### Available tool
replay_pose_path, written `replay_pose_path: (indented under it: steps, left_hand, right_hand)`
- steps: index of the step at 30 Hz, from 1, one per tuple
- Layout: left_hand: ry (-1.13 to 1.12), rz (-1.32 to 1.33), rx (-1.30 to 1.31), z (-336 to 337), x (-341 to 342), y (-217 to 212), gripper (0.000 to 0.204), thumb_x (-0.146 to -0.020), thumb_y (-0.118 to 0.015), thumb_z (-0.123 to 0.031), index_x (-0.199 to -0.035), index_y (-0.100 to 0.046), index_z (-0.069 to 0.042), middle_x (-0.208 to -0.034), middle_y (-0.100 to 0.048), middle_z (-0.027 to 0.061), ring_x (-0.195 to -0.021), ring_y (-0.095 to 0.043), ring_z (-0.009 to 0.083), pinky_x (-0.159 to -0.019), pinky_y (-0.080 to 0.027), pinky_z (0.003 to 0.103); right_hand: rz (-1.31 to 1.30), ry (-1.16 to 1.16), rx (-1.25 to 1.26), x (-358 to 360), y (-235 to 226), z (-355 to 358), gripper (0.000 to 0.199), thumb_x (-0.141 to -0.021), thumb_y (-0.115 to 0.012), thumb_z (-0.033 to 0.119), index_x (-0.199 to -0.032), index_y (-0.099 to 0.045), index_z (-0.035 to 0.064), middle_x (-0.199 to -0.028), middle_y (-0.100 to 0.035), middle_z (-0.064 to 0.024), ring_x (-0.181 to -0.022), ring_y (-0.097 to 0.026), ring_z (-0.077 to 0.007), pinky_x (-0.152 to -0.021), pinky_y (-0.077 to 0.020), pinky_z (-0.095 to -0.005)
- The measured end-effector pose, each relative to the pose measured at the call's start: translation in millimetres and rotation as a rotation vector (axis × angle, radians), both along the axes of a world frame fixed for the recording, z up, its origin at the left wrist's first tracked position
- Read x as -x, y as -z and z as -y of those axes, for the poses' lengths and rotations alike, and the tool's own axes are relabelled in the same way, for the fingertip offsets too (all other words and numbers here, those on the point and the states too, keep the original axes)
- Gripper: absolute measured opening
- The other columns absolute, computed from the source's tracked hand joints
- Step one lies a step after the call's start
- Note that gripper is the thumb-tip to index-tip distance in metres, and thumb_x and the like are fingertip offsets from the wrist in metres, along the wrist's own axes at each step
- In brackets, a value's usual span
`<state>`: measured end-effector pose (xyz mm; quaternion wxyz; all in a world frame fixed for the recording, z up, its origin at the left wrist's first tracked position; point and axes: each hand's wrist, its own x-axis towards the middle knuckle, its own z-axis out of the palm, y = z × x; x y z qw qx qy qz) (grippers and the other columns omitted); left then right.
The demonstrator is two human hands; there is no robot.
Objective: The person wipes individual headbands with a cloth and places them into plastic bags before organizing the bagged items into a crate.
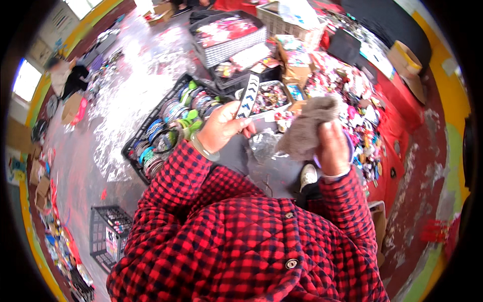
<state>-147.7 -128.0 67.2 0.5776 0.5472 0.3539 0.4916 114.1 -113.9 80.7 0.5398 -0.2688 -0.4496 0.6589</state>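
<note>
Both hands are up in front of the red-and-black checked jacket: the left hand [221,128] pinches a flat black-and-white patterned strip [248,96] between thumb and fingers, holding it upright, while the right hand [333,146] is closed round a bunched grey-brown cloth [308,127] that rises above its knuckles. Strip and cloth stand near each other but apart, with a crumpled clear plastic bag [262,143] lying below the gap between them. Just past the left wrist sits a black crate [135,146] packed with coloured bangles, its near corner close to the sleeve. Beyond it a small tray of trinkets [269,95] and a grey woven basket [229,43] crowd the floor. To the right, a red-covered heap of small ornaments [362,110] hems things in; the only open floor runs away on the left.
</note>
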Motion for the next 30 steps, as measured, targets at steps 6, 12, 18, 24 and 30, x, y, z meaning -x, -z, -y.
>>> replay_pose_path:
  steps: [6,12,18,24,30]
  left_hand:
    - [-0.184,-0.401,-0.615,9.6,-90.2,17.9,0.034,-0.074,-0.054,0.005,-0.107,-0.053,-0.002,-0.096,-0.06,0.0077,-0.091,-0.058,0.0216,-0.081,-0.045,0.031]
    - [0.179,-0.311,-0.127,20.1,-97.5,-1.2,0.021,-0.079,-0.053,-0.003,-0.099,-0.05,0.0,-0.082,-0.058,0.0124,-0.076,-0.06,0.0219,-0.066,-0.046,0.031]
    - [0.508,-0.409,-0.242,27.8,-86.7,-0.9,0.006,-0.087,-0.049,-0.007,-0.085,-0.049,-0.001,-0.072,-0.058,0.0049,-0.067,-0.057,0.0122,-0.06,-0.045,0.025]
    - [0.423,-0.354,-0.259,29.5,-90.3,1.3,0.004,-0.086,-0.049,-0.004,-0.086,-0.049,-0.001,-0.072,-0.058,0.006,-0.067,-0.058,0.0135,-0.061,-0.046,0.026]
    - [0.093,0.113,0.058,26.1,-101.5,10.3,0.022,-0.082,-0.052,0.001,-0.104,-0.052,0.0,-0.083,-0.062,0.0069,-0.076,-0.061,0.0148,-0.067,-0.048,0.027]
  right_hand:
    - [0.992,0.19,-0.994,20.5,-1.4,21.8,0.039,-0.077,-0.058,0.009,-0.115,-0.051,0.0057,-0.125,-0.047,-0.0122,-0.124,-0.032,-0.0376,-0.1,-0.0198,-0.052]
    - [0.864,0.361,-0.884,6.8,-8.4,13.2,0.028,-0.082,-0.049,0.004,-0.109,-0.054,0.0011,-0.118,-0.05,-0.0216,-0.116,-0.04,-0.0418,-0.098,-0.0273,-0.0475]
    - [0.377,0.206,-0.166,-17.7,15.2,-20.3,0.028,-0.092,-0.043,0.019,-0.107,-0.053,-0.0025,-0.105,-0.058,-0.0112,-0.097,-0.053,-0.0166,-0.085,-0.0401,-0.0271]
    - [0.361,0.324,-0.268,-8.5,4.4,-3.1,0.029,-0.093,-0.041,0.016,-0.112,-0.052,-0.0027,-0.104,-0.057,-0.0083,-0.1,-0.05,-0.015,-0.089,-0.0365,-0.0257]
    - [0.976,0.323,-1.027,17.3,-4.6,33.9,0.034,-0.074,-0.057,0.008,-0.107,-0.052,0.0012,-0.124,-0.045,-0.0152,-0.122,-0.035,-0.0382,-0.097,-0.0204,-0.0573]
